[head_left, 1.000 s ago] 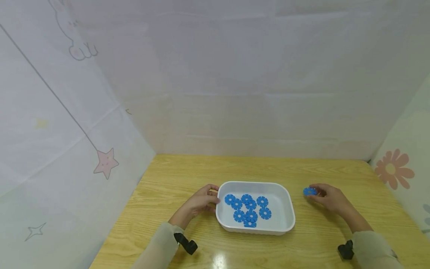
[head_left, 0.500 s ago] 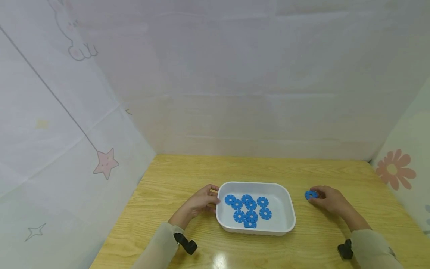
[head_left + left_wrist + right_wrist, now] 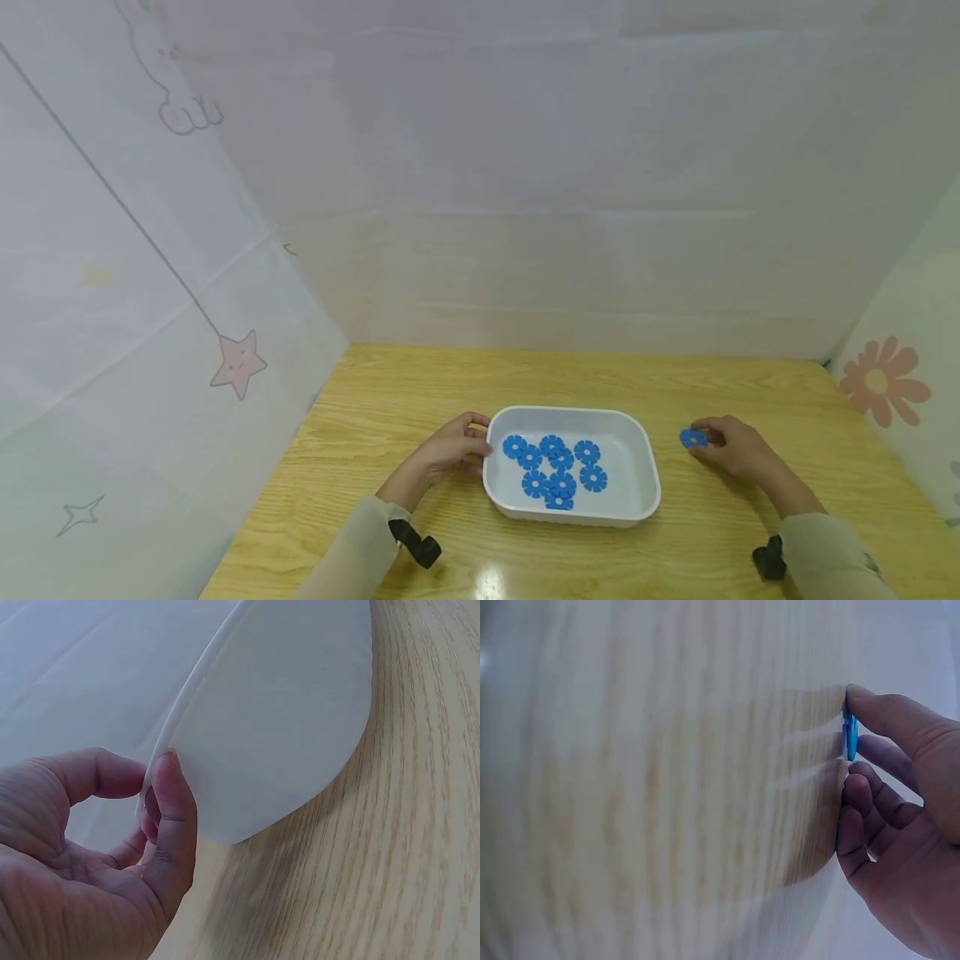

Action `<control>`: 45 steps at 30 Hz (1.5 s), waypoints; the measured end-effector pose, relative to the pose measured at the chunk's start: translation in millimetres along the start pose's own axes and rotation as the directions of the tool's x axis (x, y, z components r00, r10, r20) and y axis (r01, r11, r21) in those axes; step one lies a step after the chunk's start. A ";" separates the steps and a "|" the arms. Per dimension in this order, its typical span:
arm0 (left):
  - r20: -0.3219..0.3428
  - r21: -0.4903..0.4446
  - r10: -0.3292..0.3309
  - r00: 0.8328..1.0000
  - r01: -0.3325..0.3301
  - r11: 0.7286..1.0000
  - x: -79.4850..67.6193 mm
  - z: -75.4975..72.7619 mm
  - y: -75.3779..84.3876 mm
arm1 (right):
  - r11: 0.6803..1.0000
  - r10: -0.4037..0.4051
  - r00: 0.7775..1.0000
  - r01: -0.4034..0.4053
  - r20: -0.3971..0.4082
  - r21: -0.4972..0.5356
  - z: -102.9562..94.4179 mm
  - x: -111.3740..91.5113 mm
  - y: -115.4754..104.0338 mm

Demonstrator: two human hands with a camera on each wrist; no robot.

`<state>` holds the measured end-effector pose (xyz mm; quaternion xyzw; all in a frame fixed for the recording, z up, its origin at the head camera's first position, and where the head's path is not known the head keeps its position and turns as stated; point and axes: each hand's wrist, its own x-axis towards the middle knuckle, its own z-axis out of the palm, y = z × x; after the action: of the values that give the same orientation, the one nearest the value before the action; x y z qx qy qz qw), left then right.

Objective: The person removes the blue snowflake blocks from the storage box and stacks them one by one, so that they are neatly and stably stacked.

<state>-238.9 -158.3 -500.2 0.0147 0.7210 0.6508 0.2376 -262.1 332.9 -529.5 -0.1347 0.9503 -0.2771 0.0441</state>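
A white plastic tray (image 3: 637,492) stands on the wooden table, with several blue notched snowflake discs (image 3: 593,477) lying in it, some overlapping. My left hand (image 3: 450,450) grips the tray's left side; in the left wrist view the thumb and fingers pinch its rim (image 3: 196,679). To the right of the tray, my right hand (image 3: 735,447) holds one more blue snowflake disc (image 3: 692,437) between thumb and fingers. The right wrist view shows this disc (image 3: 850,735) edge-on at the fingertips, close to the table surface, the other fingers curled beneath.
The wooden table (image 3: 420,375) runs back to a pale cloth wall (image 3: 562,250). Printed cloth also hangs at left and right, with a pink star (image 3: 237,364) and a red flower (image 3: 883,382). Black wrist mounts (image 3: 415,543) sit at both sleeves.
My right hand has moved slightly towards the front edge with the blue disc, which has changed its tilt a little. The left hand and tray stay in place.
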 end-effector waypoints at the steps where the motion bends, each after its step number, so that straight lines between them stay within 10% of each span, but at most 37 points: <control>1: 0.002 -0.001 0.001 1.000 -0.001 1.000 -0.1 0.3 0.0 | 1.000 0.009 1.000 -0.009 -0.002 0.002 0.1 -0.6 -0.7; 20: 0.007 0.011 -0.018 1.000 0.018 1.000 -1.5 1.5 2.9 | 0.985 -0.076 0.980 0.102 -0.181 0.137 0.0 2.5 -86.6; 45: -0.002 0.000 -0.026 1.000 0.026 1.000 0.2 -1.0 0.6 | 0.955 -0.081 0.994 0.097 -0.067 0.279 55.3 31.9 -169.8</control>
<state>-239.6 -159.1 -499.7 0.0048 0.7214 0.6476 0.2453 -244.6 157.9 -485.0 -0.1621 0.8950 -0.4148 0.0243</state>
